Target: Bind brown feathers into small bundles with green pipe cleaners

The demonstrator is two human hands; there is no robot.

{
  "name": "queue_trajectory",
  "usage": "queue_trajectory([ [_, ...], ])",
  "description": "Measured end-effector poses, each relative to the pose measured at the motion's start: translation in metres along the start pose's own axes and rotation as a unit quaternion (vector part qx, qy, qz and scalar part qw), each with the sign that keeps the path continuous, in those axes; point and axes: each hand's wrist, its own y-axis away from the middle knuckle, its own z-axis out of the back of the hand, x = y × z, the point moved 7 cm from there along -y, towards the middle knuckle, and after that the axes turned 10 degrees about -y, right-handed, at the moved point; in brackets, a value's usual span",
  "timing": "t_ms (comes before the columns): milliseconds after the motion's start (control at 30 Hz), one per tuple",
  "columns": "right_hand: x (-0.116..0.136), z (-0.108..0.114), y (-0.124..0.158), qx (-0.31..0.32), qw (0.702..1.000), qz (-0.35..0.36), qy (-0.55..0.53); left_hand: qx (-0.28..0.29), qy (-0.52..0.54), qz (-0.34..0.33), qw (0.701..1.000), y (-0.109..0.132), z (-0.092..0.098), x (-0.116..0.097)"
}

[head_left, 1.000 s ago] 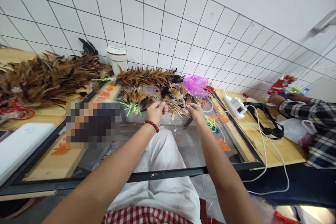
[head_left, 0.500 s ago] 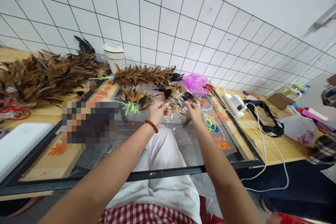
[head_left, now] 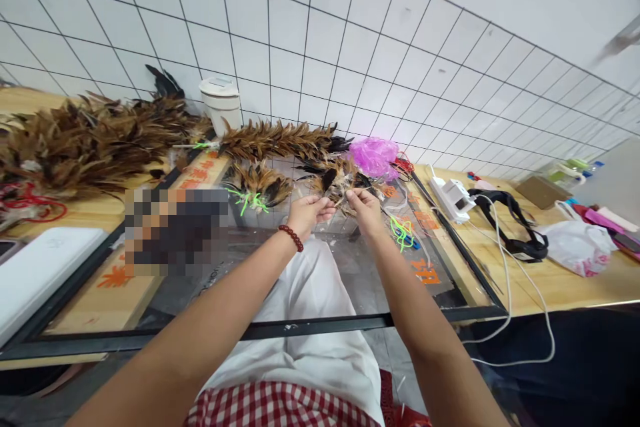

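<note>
My left hand (head_left: 311, 215), with a bead bracelet on its wrist, is pinched closed on a feather with a dark tip (head_left: 329, 180). Close beside it my right hand (head_left: 365, 211) pinches at the near edge of a loose pile of brown, black and pale feathers (head_left: 345, 170); its fingertips partly cover what they grip, which looks like a feather. Left of the hands lies a feather bundle (head_left: 260, 183) bound with bright green string (head_left: 249, 201). Behind it a long brown feather strip (head_left: 280, 141) stretches across the table.
A glass panel in a black frame (head_left: 320, 328) spans the work area. Large feather bunches (head_left: 90, 147) lie left, near a white box (head_left: 55, 273). Behind are a lidded cup (head_left: 221, 107) and pink plastic bag (head_left: 375, 157). Green string (head_left: 401, 232), a power strip (head_left: 453, 200) and white cables are right.
My right hand has come left and closer to my left hand, so the gap between them is narrower. The view has shifted slightly, and the person at the right edge is out of sight.
</note>
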Motion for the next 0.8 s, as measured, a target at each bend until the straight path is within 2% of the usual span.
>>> queue_trajectory([
  [133,-0.002,-0.015,0.005,0.027,0.999,0.007,0.022,0.013,-0.028,0.019,0.999,0.004,-0.003,-0.001],
  [367,-0.007,-0.012,0.004,0.009,0.997,0.040,0.061,0.054,-0.089,0.017,0.994,0.001,-0.008,0.005],
  [467,-0.005,-0.014,0.005,0.014,0.997,0.022,0.066,0.056,-0.098,0.010,0.994,0.001,-0.008,0.005],
  [700,-0.013,-0.017,0.006,0.023,0.997,-0.070,-0.016,0.056,-0.067,0.013,0.996,0.003,-0.007,0.000],
  [800,-0.011,-0.016,0.006,0.019,0.999,-0.050,-0.005,0.064,-0.067,0.025,0.995,0.004,-0.007,0.000],
])
